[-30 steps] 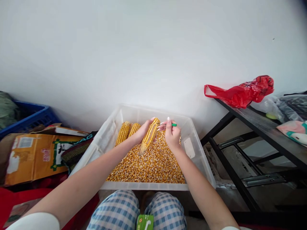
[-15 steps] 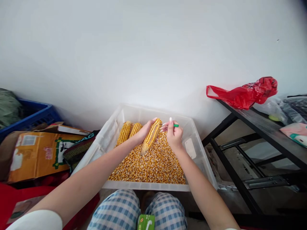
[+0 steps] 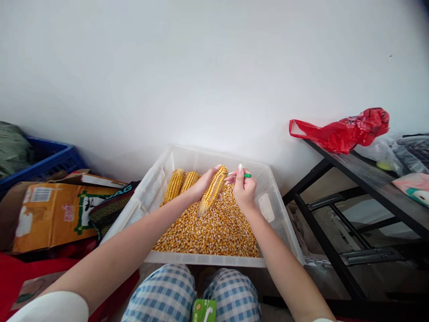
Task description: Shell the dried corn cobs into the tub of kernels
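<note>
My left hand [image 3: 202, 184] is wrapped round a yellow corn cob [image 3: 212, 189], held tilted above loose kernels. A bare strip without kernels runs down the side of the cob. Just right of it, my right hand [image 3: 243, 188] is closed on a green-handled tool [image 3: 247, 175]; its working end is hidden or too thin to make out, near the cob's upper end. Beneath both hands, loose corn kernels [image 3: 204, 237] fill much of a translucent plastic bin [image 3: 208, 259]. Two more cobs, a left one [image 3: 174, 184] and a right one [image 3: 190, 180], lie at the bin's back left.
At left are an orange cardboard box [image 3: 53, 219], a black mesh bag [image 3: 109, 210] and a blue crate [image 3: 60, 161]. A black metal-framed table [image 3: 378, 179] stands at right, bearing a red plastic bag [image 3: 345, 132]. A white wall [image 3: 214, 76] rises behind the bin.
Both hands, the cob and the green-handled tool keep nearly the same places. The whole view has shifted very slightly.
</note>
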A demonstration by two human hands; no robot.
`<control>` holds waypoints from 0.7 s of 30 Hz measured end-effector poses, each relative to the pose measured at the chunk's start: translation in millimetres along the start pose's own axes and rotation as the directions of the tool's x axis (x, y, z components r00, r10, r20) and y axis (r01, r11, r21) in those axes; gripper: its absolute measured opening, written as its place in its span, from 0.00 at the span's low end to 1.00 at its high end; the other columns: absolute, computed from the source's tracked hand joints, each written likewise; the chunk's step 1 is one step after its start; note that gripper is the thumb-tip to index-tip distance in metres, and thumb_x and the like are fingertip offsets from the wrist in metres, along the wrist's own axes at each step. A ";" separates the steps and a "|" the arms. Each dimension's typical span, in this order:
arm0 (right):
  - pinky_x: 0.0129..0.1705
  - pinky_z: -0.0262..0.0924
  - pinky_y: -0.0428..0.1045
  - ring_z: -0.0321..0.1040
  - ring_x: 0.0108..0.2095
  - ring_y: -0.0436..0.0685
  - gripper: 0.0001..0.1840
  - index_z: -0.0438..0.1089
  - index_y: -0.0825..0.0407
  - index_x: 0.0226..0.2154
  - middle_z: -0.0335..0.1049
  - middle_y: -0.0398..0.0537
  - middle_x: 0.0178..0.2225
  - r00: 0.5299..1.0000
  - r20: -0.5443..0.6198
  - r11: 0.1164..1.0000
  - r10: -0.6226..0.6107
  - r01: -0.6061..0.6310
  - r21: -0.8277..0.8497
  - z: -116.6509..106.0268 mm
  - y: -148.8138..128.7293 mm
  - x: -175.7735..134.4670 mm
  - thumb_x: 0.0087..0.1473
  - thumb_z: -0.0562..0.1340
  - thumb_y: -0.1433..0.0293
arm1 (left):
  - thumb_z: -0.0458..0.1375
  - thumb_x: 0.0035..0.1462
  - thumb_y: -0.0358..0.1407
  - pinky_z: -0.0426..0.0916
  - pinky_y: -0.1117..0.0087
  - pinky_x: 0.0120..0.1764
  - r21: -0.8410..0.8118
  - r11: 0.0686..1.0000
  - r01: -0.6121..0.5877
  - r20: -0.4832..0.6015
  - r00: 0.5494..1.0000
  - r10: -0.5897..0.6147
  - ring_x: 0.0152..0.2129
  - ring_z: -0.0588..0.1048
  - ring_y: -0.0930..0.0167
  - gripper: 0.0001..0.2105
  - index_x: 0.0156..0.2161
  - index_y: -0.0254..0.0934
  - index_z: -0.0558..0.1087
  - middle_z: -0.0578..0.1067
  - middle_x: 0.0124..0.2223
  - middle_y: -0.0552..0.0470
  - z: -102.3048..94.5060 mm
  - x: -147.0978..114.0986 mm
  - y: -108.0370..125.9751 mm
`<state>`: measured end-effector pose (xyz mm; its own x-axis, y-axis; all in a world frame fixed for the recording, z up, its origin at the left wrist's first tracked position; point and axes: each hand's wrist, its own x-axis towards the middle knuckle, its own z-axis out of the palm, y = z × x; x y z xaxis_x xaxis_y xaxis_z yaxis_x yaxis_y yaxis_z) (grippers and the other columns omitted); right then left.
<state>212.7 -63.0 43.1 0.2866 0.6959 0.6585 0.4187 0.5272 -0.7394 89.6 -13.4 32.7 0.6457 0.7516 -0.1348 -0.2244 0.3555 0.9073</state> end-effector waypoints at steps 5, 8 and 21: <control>0.25 0.64 0.45 0.67 0.20 0.48 0.17 0.63 0.52 0.25 0.67 0.43 0.20 1.000 0.003 1.000 -0.001 0.001 -0.003 -0.6 -2.8 0.1 0.57 0.49 0.61 | 0.48 0.50 0.55 0.69 0.67 0.18 0.010 1.000 -0.001 -0.016 1.000 0.001 0.15 0.71 0.69 0.21 0.35 0.38 0.65 0.70 0.21 0.54 -2.9 2.1 -1.4; 0.24 0.64 0.45 0.66 0.19 0.48 0.17 0.63 0.52 0.25 0.67 0.43 0.19 1.000 0.002 1.000 -0.001 0.001 -0.006 -1.2 -3.3 0.7 0.57 0.49 0.60 | 0.47 0.50 0.56 0.69 0.67 0.18 0.013 1.000 0.016 -0.027 1.000 -0.016 0.14 0.70 0.69 0.22 0.35 0.38 0.65 0.70 0.20 0.54 -3.8 2.3 -1.3; 0.27 0.64 0.46 0.68 0.22 0.50 0.16 0.64 0.52 0.26 0.69 0.45 0.22 0.999 0.029 0.995 -0.041 0.044 -0.089 1.1 1.6 -1.1 0.58 0.49 0.61 | 0.47 0.50 0.55 0.68 0.68 0.17 0.053 0.999 -0.013 -0.023 1.000 0.014 0.13 0.70 0.70 0.22 0.35 0.37 0.66 0.70 0.19 0.54 -2.9 2.1 -3.0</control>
<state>212.2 -62.3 41.0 0.2441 0.6873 0.6841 0.5063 0.5113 -0.6944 89.4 -11.3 28.6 0.6254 0.7692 -0.1315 -0.1937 0.3162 0.9287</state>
